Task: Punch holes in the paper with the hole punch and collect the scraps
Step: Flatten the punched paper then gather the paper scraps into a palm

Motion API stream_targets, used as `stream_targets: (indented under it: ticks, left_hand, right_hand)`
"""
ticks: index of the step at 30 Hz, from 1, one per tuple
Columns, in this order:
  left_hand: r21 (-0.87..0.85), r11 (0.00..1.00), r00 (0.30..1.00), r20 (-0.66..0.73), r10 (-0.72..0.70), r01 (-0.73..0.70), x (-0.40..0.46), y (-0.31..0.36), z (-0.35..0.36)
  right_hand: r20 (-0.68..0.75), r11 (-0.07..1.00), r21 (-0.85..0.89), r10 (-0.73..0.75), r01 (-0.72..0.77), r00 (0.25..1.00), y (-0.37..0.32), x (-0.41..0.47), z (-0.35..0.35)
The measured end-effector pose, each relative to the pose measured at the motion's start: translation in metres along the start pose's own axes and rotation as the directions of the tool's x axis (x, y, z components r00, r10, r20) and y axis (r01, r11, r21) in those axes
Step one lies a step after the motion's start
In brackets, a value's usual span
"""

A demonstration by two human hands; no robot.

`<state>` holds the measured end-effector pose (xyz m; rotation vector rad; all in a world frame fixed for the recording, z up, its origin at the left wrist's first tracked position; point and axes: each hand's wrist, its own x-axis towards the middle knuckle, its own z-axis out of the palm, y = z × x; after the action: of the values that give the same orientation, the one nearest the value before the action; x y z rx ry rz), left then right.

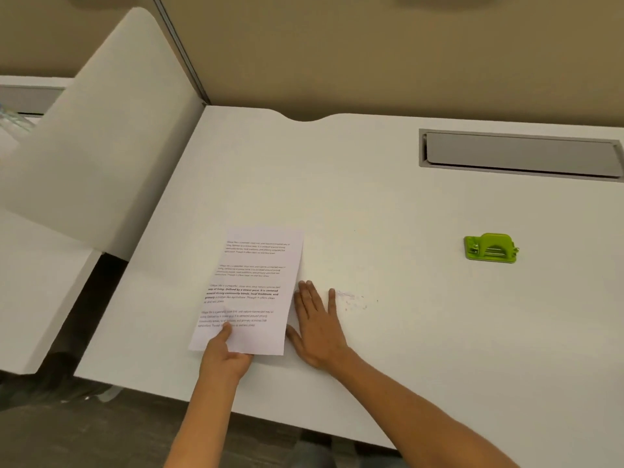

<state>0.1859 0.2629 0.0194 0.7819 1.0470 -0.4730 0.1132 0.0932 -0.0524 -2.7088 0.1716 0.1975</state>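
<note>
The left hand pinches the near edge of the paper, thumb on top, fingers hidden under the sheet. The right hand lies flat on the desk with fingers straight and spread, touching the paper's right edge. The green hole punch sits well to the right of the paper, untouched. Faint specks right of the paper may be scraps; I cannot tell. No holes show, so punching and collecting seem still ahead.
</note>
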Motion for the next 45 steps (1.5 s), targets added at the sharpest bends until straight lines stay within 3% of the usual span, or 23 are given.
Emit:
stream_targets:
  ticks: [13, 31, 35, 41, 45]
  left_hand:
    - [0.155, 0.987, 0.997, -0.066, 0.046, -0.035, 0.036, -0.007, 0.023]
    - [0.255, 0.967, 0.993, -0.114, 0.039, -0.009, 0.042, -0.01, 0.059]
    - [0.205, 0.979, 0.998, -0.056, 0.026, -0.014, 0.032, -0.01, 0.062]
    - [0.052, 0.998, 0.986, 0.16, -0.04, 0.032, 0.015, 0.002, 0.056]
    - [-0.023, 0.993, 0.984, 0.14, -0.111, 0.115, 0.007, 0.009, 0.04]
  right_hand:
    - [-0.104, 0.959, -0.074, 0.264, -0.273, 0.959, 0.021, 0.018, 0.002]
    - [-0.185, 0.867, -0.113, 0.461, -0.485, 0.868, 0.062, -0.039, -0.003]
    - [-0.187, 0.853, -0.123, 0.481, -0.507, 0.856, 0.07, -0.053, -0.006]
    - [-0.205, 0.863, -0.081, 0.475, -0.499, 0.855, 0.066, -0.049, -0.009]
    - [-0.206, 0.9, -0.039, 0.417, -0.434, 0.885, 0.052, -0.021, -0.012]
